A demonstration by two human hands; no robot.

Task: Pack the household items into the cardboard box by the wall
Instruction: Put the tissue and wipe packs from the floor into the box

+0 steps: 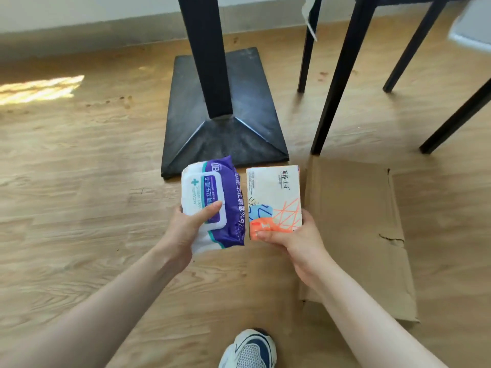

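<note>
- Patch of sunlight: left edge, on the wood floor.
- Left hand: centre, just left of middle; wrapped round the near end of the wipes pack, thumb pressed on its lid, other fingers hidden beneath.
- Wipes pack: white and purple, soft, held above the floor, lid up, tilted slightly left.
- Table base: black plate with upright post, upper centre, beyond both packs.
- Tissue pack: cream with orange lines, just beside the wipes pack, narrow gap between.
- Right hand: right of centre; clamped on the near end of the tissue pack, thumb on the right edge, fingertips on the printed face.
- Shoe: white and navy, bottom centre.
- Cardboard box: flattened, lying on the floor, right of centre, torn along its right edge.
- Chair legs: black, upper right.
</note>
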